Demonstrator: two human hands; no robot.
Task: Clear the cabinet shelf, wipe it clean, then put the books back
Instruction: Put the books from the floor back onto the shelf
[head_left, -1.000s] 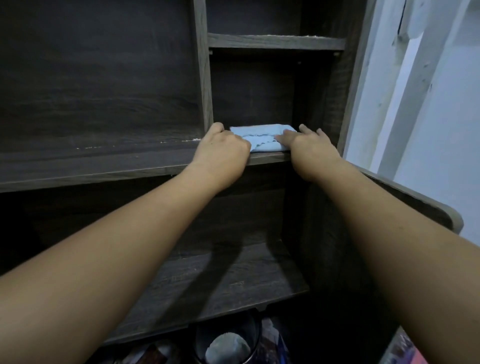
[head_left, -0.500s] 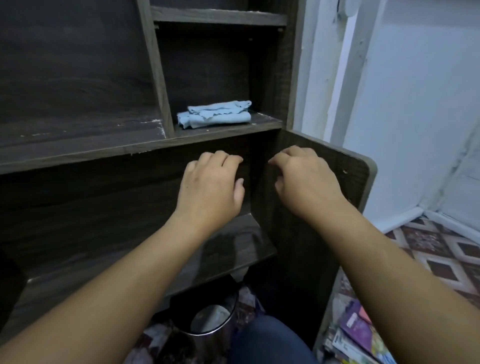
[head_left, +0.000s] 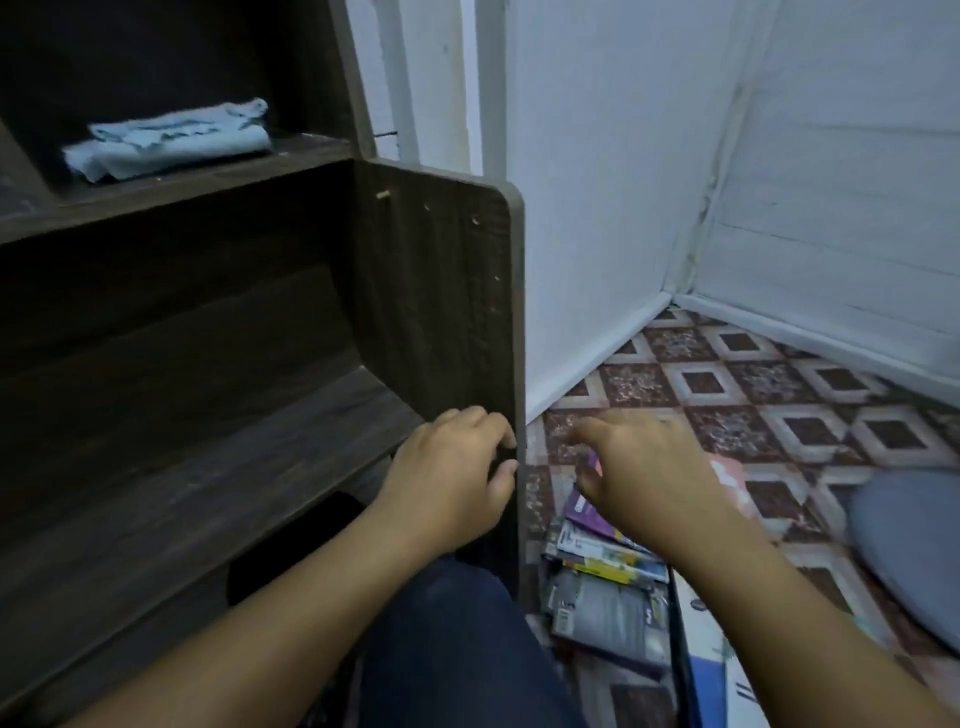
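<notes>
Blue cloth (head_left: 171, 140), folded, lies on the upper shelf (head_left: 296, 155) of the dark wooden cabinet (head_left: 156, 322), at about ten o'clock from both hands and well apart from them. Below it I see the lower shelf (head_left: 223, 467), bare dark board, running toward the cabinet's side panel (head_left: 447, 291).

The left hand (head_left: 452, 483) hangs in front of that panel's lower front edge, its fingers loosely curled with nothing in them. The fingertips are right at the edge, and I cannot tell whether they touch it. A knee in dark blue trousers (head_left: 447, 644) sits at six o'clock below this hand.

Past the panel, the right hand (head_left: 649, 478) hovers over the patterned floor tiles (head_left: 779, 405), fingers spread and relaxed, gripping nothing.

The books (head_left: 605, 597) lie in a loose pile on the floor just beside the panel's foot. They reach from beneath the right hand toward its six o'clock, partly hidden by the hand and wrist, and neither hand holds one. At three o'clock of the right hand a grey cushion (head_left: 914, 551) lies on the tiles, blurred. White walls (head_left: 623, 208) meet in a corner at one o'clock.
</notes>
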